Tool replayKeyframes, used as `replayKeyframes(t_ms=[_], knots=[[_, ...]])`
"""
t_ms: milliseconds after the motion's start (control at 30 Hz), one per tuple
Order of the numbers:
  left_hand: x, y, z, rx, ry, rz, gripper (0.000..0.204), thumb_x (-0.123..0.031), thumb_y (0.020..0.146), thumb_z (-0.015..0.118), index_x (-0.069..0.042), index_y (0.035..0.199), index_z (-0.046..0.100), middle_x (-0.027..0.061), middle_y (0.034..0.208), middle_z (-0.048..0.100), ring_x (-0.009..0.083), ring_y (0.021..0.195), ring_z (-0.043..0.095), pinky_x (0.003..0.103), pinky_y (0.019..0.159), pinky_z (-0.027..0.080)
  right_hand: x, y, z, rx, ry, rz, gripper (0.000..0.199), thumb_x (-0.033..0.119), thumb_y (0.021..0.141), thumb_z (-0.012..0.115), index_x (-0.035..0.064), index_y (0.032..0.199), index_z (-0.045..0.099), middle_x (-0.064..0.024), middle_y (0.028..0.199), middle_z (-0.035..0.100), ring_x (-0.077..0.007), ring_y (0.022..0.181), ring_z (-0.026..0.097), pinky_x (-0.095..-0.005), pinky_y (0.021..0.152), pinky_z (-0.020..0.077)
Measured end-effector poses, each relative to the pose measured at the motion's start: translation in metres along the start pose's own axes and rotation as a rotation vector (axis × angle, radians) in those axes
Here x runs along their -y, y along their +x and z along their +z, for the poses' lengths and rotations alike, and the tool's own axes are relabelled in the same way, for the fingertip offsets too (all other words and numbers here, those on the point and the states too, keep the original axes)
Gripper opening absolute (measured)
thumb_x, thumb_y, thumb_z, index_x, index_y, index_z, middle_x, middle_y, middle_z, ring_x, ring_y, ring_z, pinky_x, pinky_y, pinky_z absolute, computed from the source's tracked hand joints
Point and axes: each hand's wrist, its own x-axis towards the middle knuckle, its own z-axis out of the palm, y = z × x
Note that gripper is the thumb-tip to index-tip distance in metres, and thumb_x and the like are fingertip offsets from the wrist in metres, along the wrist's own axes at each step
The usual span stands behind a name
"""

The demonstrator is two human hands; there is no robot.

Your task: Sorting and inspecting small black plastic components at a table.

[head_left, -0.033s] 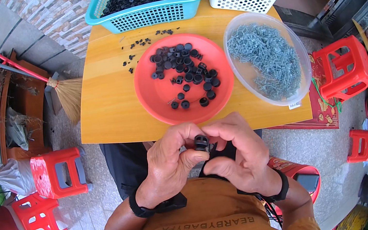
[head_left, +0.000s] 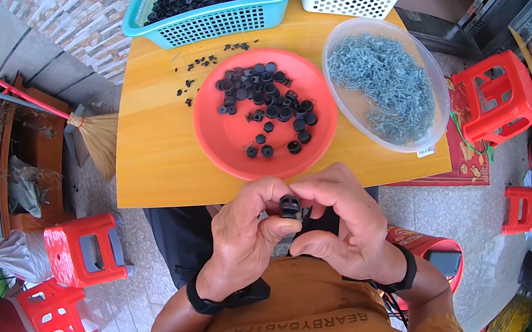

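Observation:
A small black plastic cord lock (head_left: 289,205), with round holes in its side, is pinched between the thumb and index finger of my left hand (head_left: 241,233). Against its right side rests the index finger of my right hand (head_left: 348,217); that hand's other fingers curl behind, partly hidden, while its thumb sits lower, apart from the lock. Just beyond my hands, a red round tray (head_left: 221,152) holds many loose black caps and barrels. To its right, a clear plastic tray (head_left: 359,122) carries a heap of small metal springs (head_left: 383,85).
The yellow wooden table (head_left: 156,150) bears a teal basket (head_left: 213,26) of black parts and a white basket (head_left: 351,3) at the back. Tiny black bits (head_left: 189,83) lie left of the tray. Red stools (head_left: 500,100) flank the table; a broom (head_left: 97,139) leans at left.

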Motion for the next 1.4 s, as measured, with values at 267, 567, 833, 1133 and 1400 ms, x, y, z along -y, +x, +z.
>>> replayKeyframes(t_ms=[267, 567, 833, 1133, 1400], knots=[[0.003, -0.006, 0.006, -0.065, 0.15, 0.146, 0.025, -0.018, 0.081, 0.064, 0.0, 0.092, 0.051, 0.0085, 0.078, 0.057, 0.018, 0.063, 0.058, 0.026, 0.056, 0.047, -0.003, -0.005, 0.009, -0.073, -0.173, -0.211, 0.042, 0.01, 0.068, 0.073, -0.002, 0.104, 0.055, -0.0123, 0.088, 0.058, -0.0262, 0.066, 0.052, -0.0329, 0.057, 0.0431], [0.004, -0.007, 0.001, -0.072, 0.238, 0.219, 0.024, -0.019, 0.079, 0.065, -0.001, 0.09, 0.053, 0.0073, 0.075, 0.057, 0.0182, 0.061, 0.057, 0.026, 0.055, 0.045, -0.004, -0.007, 0.012, -0.067, -0.187, -0.243, 0.041, 0.005, 0.067, 0.072, -0.0027, 0.104, 0.055, -0.013, 0.086, 0.058, -0.0259, 0.065, 0.052, -0.0325, 0.055, 0.0432], [0.002, 0.002, 0.003, -0.082, -0.232, -0.112, 0.025, -0.017, 0.08, 0.067, 0.001, 0.09, 0.055, 0.004, 0.075, 0.06, 0.0098, 0.058, 0.055, 0.023, 0.054, 0.045, -0.003, -0.002, 0.005, -0.026, -0.207, -0.125, 0.041, 0.006, 0.066, 0.073, -0.0018, 0.103, 0.056, -0.0124, 0.088, 0.059, -0.0265, 0.07, 0.055, -0.0324, 0.057, 0.0448], [0.007, 0.013, -0.001, 0.05, -0.883, -0.515, 0.029, -0.02, 0.077, 0.069, 0.004, 0.087, 0.056, 0.0034, 0.066, 0.05, 0.0097, 0.056, 0.046, 0.022, 0.049, 0.037, -0.01, 0.007, 0.001, -0.042, -0.222, -0.096, 0.044, 0.002, 0.064, 0.072, 0.0057, 0.106, 0.061, -0.012, 0.086, 0.058, -0.0288, 0.074, 0.057, -0.0347, 0.064, 0.0466], [-0.001, 0.025, -0.014, -0.022, -0.434, -0.457, 0.029, -0.023, 0.088, 0.058, 0.002, 0.102, 0.057, 0.0049, 0.074, 0.059, 0.0087, 0.064, 0.055, 0.021, 0.055, 0.043, -0.032, 0.024, -0.026, -0.12, -0.316, 0.001, 0.02, 0.009, 0.074, 0.069, 0.0027, 0.092, 0.063, -0.0126, 0.083, 0.062, -0.0262, 0.075, 0.06, -0.0348, 0.067, 0.0482]])
